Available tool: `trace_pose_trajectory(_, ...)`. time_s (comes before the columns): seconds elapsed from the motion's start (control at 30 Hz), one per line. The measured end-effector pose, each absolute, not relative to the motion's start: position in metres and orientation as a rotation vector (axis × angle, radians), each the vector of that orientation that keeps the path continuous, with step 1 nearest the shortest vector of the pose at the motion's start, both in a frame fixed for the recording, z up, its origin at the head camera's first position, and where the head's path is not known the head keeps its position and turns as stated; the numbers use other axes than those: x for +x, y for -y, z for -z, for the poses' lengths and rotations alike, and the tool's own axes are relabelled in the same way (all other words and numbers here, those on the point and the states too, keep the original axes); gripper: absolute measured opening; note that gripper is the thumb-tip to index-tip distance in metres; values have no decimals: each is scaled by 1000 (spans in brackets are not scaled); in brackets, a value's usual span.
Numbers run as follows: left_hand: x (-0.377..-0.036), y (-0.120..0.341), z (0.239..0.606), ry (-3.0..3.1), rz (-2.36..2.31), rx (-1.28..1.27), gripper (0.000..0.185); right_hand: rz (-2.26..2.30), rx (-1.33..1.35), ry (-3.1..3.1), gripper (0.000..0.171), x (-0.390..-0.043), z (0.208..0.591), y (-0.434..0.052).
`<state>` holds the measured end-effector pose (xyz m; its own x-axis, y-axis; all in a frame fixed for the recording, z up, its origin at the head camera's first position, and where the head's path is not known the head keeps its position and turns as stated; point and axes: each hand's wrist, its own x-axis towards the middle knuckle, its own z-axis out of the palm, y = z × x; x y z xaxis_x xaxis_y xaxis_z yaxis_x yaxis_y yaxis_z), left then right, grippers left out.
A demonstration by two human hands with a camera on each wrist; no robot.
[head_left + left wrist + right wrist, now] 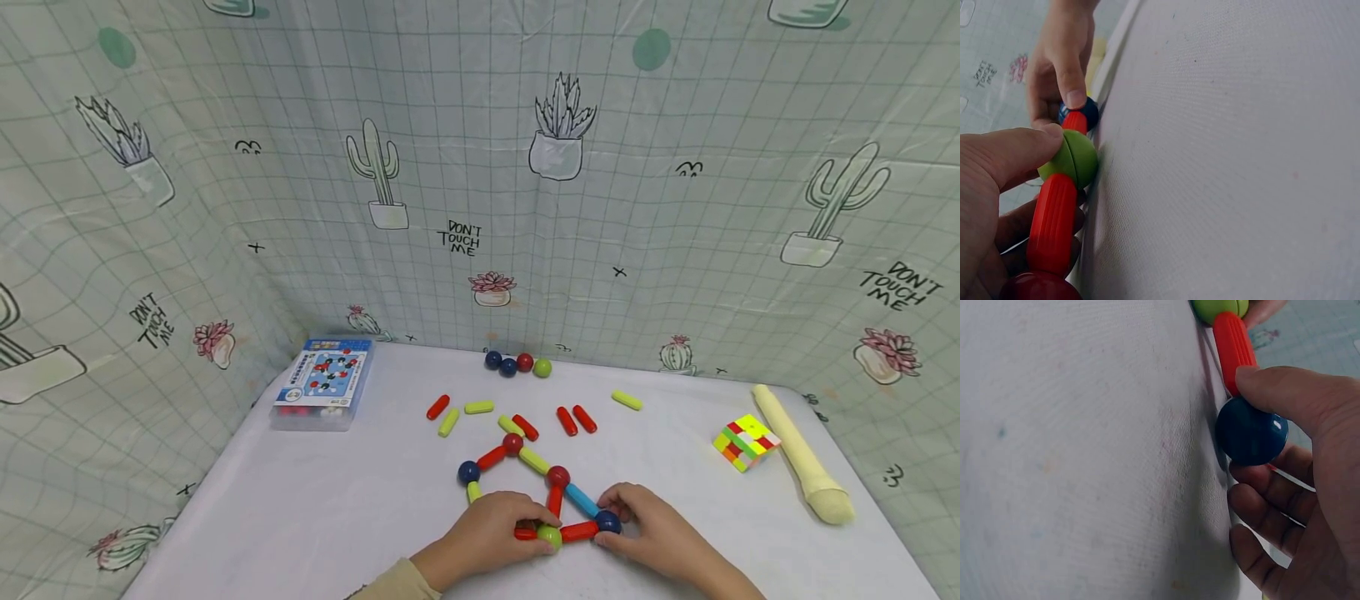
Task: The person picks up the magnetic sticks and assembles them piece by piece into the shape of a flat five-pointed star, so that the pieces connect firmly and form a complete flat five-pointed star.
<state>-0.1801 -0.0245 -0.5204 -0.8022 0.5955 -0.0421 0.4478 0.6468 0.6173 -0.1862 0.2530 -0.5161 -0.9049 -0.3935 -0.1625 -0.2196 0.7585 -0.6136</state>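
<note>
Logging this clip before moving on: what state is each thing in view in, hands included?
Left hand: fingers curled, pinching the green ball.
Right hand: gripping the blue ball.
Red rod: joined between the green ball and the blue ball.
Rod-and-ball frame: partly built, flat on the table.
Loose rods: scattered, unattached.
Four spare balls: in a row, touching.
Box: closed, lying flat.
Puzzle cube: scrambled.

I see a green ball and a blue ball joined by a red rod, lying flat at the frame's near edge.
</note>
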Motion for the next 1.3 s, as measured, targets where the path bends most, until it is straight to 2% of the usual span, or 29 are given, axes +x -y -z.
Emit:
trace_pose_trajectory(0.53, -179, 29, 515, -2538, -865, 907, 25, 1032, -535, -2569, 36, -193, 514, -253)
trace_pose_trajectory(0.83, -184, 48, 508, -2402, -808, 1092, 25, 1044, -688, -2545, 38, -198, 514, -235)
trace_pose_trajectory(1.03, -184, 57, 505, -2406, -850, 899, 31, 1040, -709, -2559, 32, -195, 517, -223)
trace_pose_trajectory(1.17, -183, 50, 506, -2513, -864, 729, 41, 1016, -658, -2613, 28, -192, 518, -213)
trace_pose_trajectory(1.3, -182, 38, 509, -2637, -802, 663, 49, 1000, -622, -2628, 26, -190, 517, -202)
